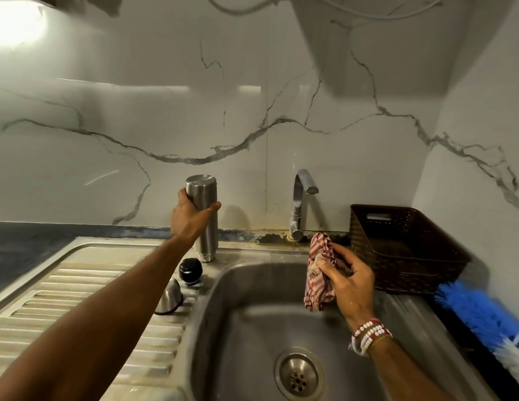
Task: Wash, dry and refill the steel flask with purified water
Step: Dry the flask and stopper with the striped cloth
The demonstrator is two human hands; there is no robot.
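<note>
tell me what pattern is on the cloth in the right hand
Red and white stripes on the crumpled cloth that the right hand holds over the steel sink; the head view shows it best.

There is one steel flask (201, 189), one black stopper (190, 271) and one steel cup lid (169, 298), all at the drainboard's (78, 285) edge beside the sink (252, 328). One tap (300, 204) stands at the sink's back edge. One brown basket (403, 247) and one blue brush (481, 316) sit along its right edge. There is one striped cloth (320, 273). Two hands show: left hand (188, 219), right hand (352, 285).
</note>
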